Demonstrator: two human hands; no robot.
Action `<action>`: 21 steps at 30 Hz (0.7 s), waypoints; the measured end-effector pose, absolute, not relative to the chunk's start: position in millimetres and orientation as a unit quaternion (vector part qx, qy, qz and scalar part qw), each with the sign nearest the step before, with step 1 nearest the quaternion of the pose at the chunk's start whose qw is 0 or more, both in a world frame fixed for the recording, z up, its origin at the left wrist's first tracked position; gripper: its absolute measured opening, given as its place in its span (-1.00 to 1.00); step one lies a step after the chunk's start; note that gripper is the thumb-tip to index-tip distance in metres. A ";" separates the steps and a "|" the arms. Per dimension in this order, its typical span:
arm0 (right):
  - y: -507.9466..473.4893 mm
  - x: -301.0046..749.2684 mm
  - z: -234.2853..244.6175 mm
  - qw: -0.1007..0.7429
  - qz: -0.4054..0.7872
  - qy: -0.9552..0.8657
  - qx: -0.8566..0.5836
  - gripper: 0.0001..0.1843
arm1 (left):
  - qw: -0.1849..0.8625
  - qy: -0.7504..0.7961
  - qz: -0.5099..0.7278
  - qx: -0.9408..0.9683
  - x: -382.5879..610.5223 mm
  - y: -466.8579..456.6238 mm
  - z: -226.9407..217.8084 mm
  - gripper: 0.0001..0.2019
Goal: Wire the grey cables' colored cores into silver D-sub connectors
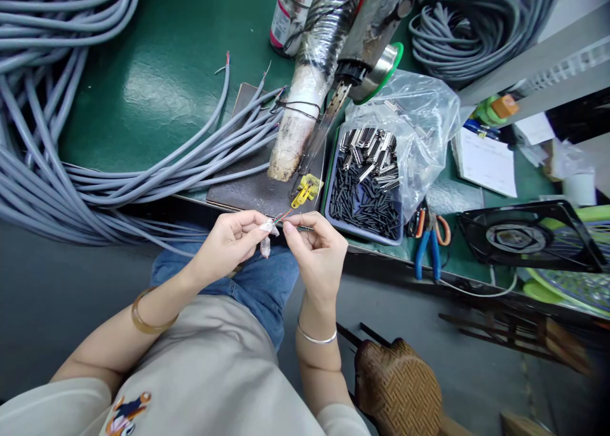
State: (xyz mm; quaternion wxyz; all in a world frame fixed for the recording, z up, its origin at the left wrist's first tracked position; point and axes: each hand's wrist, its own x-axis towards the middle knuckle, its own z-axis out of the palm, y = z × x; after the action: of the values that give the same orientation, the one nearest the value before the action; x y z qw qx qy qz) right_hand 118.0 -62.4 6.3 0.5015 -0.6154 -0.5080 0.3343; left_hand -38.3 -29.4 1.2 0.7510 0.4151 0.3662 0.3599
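- Thin wires, red and green among them [282, 217], are held at the centre of the frame, by the counter's front edge.
- The left hand [231, 239], its fingertips wrapped in white, has its grip clamped on them; whether the right hand's grip [318, 240] is closed on a strand cannot be told.
- For good work, the wires should be steadied close to their ends and the strands parted gently, without nicks or crossings.
- Just beyond, a yellow plastic clip [305, 191] is set on a dark flat board [238, 193].
- Right of centre, small black tubes [359, 201] and silvery metal connectors [372, 145] are heaped in a blue-grey plastic tray [365, 234].
- The green counter [157, 99] is crossed at left by grey round cables [190, 153]; another grey cable coil [481, 42] is stacked upper right.
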 end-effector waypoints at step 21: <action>-64.5 119.9 6.9 0.508 0.382 -0.464 -0.618 -0.84 | 0.710 0.359 0.374 0.476 -36.8 -32.7 1.5 -0.72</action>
State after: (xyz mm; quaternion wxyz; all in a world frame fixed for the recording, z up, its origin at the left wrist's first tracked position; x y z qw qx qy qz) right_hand 119.9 -64.5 6.9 0.5079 -0.6175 -0.4638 0.3816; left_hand -36.8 -32.7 1.5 0.7100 0.4761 0.3594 0.3743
